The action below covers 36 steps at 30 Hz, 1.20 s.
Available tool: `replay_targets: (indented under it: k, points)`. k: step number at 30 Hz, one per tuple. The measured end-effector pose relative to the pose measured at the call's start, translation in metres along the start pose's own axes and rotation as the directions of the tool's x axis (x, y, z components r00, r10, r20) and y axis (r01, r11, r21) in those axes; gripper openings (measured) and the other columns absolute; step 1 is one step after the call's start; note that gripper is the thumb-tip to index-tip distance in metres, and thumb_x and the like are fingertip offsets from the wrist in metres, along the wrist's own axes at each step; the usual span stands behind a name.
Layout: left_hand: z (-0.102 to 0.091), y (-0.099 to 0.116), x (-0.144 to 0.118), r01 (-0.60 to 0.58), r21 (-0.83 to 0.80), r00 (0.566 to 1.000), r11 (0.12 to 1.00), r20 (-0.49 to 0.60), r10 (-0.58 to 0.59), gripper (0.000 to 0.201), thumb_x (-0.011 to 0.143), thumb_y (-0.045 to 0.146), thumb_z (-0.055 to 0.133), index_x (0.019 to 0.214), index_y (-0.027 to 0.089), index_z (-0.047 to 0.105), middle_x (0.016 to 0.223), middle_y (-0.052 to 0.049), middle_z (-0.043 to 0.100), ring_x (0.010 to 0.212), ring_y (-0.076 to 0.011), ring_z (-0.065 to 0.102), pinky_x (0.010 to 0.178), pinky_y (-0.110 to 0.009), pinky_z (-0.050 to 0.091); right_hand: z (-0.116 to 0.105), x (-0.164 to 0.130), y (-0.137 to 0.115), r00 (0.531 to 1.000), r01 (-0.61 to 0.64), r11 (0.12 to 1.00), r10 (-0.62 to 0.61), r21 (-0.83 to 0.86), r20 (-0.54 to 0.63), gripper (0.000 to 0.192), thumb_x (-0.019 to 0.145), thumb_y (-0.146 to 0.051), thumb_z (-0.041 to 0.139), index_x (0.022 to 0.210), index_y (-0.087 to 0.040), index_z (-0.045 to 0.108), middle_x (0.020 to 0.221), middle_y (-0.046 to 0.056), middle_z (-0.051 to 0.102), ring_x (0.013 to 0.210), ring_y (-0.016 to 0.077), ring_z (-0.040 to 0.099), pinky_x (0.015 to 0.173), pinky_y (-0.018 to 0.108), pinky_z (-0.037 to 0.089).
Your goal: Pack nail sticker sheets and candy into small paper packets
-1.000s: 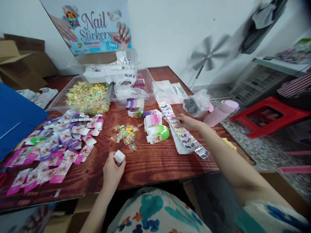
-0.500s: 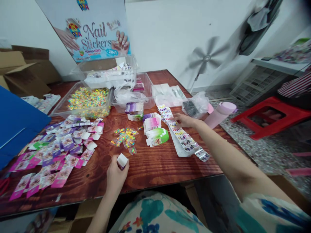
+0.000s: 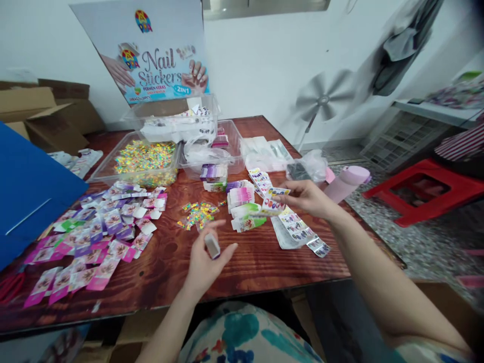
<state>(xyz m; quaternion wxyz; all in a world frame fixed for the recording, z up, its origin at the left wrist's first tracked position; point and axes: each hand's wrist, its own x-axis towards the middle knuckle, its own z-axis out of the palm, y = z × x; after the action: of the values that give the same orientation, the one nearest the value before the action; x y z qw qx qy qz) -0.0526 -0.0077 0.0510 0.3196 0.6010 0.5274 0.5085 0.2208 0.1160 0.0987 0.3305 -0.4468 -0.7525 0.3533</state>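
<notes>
My left hand point(image 3: 206, 259) holds a small white and purple carton point(image 3: 212, 246) above the near middle of the wooden table point(image 3: 242, 262), fingers partly spread. My right hand point(image 3: 308, 197) holds a small nail sticker sheet point(image 3: 275, 199) lifted above a long stack of sticker sheets point(image 3: 293, 224). Between my hands lie folded pink and green cartons point(image 3: 244, 204) and a little heap of shiny candy pieces point(image 3: 197, 214).
Several flat pink and purple cartons point(image 3: 94, 234) cover the left of the table. Clear tubs point(image 3: 145, 161) of candy and stickers stand at the back under a nail sticker poster point(image 3: 159, 65). A blue sheet point(image 3: 26, 191), a pink bottle point(image 3: 346, 182) and a red stool point(image 3: 423, 189) flank the table.
My right hand has lifted one sticker sheet off the long stack. My left hand moved right and turned the small carton, fingers opening out. The camera tilted up slightly.
</notes>
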Motion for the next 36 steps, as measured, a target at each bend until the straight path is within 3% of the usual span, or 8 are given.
replay_targets:
  k: [2, 4, 8, 12, 17, 25, 32, 36]
  points:
    - [0.013, 0.012, 0.010, -0.014, -0.121, 0.998, 0.993, 0.062, 0.021, 0.035, 0.069, 0.029, 0.075, 0.073, 0.021, 0.042, 0.115, -0.011, 0.063, 0.094, -0.0209, 0.061, 0.084, -0.033, 0.047, 0.019, -0.006, -0.021, 0.994, -0.031, 0.982, 0.011, 0.188, 0.107, 0.036, 0.074, -0.053, 0.072, 0.083, -0.018, 0.073, 0.077, 0.003, 0.073, 0.065, 0.0173, 0.064, 0.058, 0.028, 0.051]
    - [0.025, 0.015, 0.016, 0.042, -0.242, 0.990, 0.969, 0.139, -0.008, 0.036, 0.068, 0.028, 0.075, 0.073, 0.021, 0.041, 0.100, -0.007, 0.065, 0.085, -0.0190, 0.060, 0.076, -0.031, 0.047, 0.042, -0.009, -0.029, 0.996, -0.034, 0.958, 0.010, 0.285, 0.084, 0.034, 0.075, -0.052, 0.072, 0.085, -0.019, 0.074, 0.077, 0.003, 0.072, 0.065, 0.0174, 0.064, 0.059, 0.029, 0.051]
    - [0.033, 0.001, 0.019, 0.157, -0.330, 0.985, 0.931, 0.125, -0.122, 0.033, 0.068, 0.024, 0.072, 0.070, 0.021, 0.039, 0.066, 0.004, 0.050, 0.059, -0.0100, 0.046, 0.059, -0.023, 0.039, 0.081, -0.017, -0.023, 0.995, 0.067, 0.976, -0.050, 0.206, -0.083, 0.030, 0.083, -0.047, 0.066, 0.096, -0.022, 0.074, 0.089, 0.005, 0.074, 0.078, 0.0213, 0.067, 0.071, 0.033, 0.053]
    - [0.021, -0.015, 0.018, 0.151, -0.270, 0.988, 0.951, 0.024, -0.150, 0.032, 0.064, 0.022, 0.072, 0.067, 0.020, 0.041, 0.063, 0.006, 0.044, 0.057, -0.0087, 0.039, 0.057, -0.022, 0.035, 0.102, -0.028, -0.018, 0.990, 0.134, 0.983, -0.139, 0.122, 0.036, 0.038, 0.081, -0.043, 0.070, 0.116, -0.028, 0.069, 0.107, 0.007, 0.072, 0.096, 0.0257, 0.066, 0.085, 0.039, 0.053]
    - [0.007, -0.026, 0.017, 0.188, -0.311, 0.982, 0.932, 0.065, -0.177, 0.033, 0.065, 0.028, 0.074, 0.068, 0.020, 0.042, 0.065, 0.006, 0.044, 0.059, -0.0089, 0.040, 0.057, -0.022, 0.033, 0.123, -0.030, -0.013, 0.997, 0.006, 0.955, -0.027, 0.298, 0.066, 0.040, 0.074, -0.043, 0.076, 0.111, -0.029, 0.070, 0.113, 0.005, 0.071, 0.101, 0.0275, 0.067, 0.089, 0.042, 0.053]
    - [-0.002, -0.034, 0.011, 0.191, -0.323, 0.976, 0.927, 0.160, -0.145, 0.033, 0.068, 0.023, 0.072, 0.068, 0.020, 0.040, 0.066, 0.006, 0.043, 0.060, -0.0083, 0.040, 0.059, -0.022, 0.034, 0.133, -0.020, -0.004, 0.965, -0.261, 0.704, 0.220, 0.661, 0.146, 0.027, 0.076, -0.049, 0.072, 0.089, -0.025, 0.071, 0.095, 0.001, 0.075, 0.087, 0.0223, 0.070, 0.084, 0.039, 0.055]
    - [-0.002, -0.049, 0.005, 0.258, -0.306, 0.963, 0.917, 0.157, -0.218, 0.032, 0.066, 0.028, 0.076, 0.069, 0.019, 0.045, 0.067, 0.005, 0.050, 0.061, -0.0091, 0.045, 0.061, -0.022, 0.039, 0.149, -0.025, -0.007, 0.930, -0.357, 0.540, 0.287, 0.762, 0.232, 0.041, 0.065, -0.036, 0.082, 0.101, -0.025, 0.066, 0.096, 0.001, 0.076, 0.084, 0.0225, 0.072, 0.079, 0.037, 0.057]
    - [-0.003, -0.051, 0.004, 0.259, -0.320, 0.964, 0.912, 0.146, -0.222, 0.032, 0.067, 0.028, 0.076, 0.069, 0.018, 0.046, 0.068, 0.004, 0.052, 0.062, -0.0093, 0.047, 0.062, -0.023, 0.040, 0.155, -0.027, -0.010, 0.931, -0.327, 0.504, 0.314, 0.800, 0.183, 0.044, 0.063, -0.034, 0.084, 0.101, -0.025, 0.064, 0.094, 0.001, 0.076, 0.081, 0.0232, 0.072, 0.077, 0.038, 0.057]
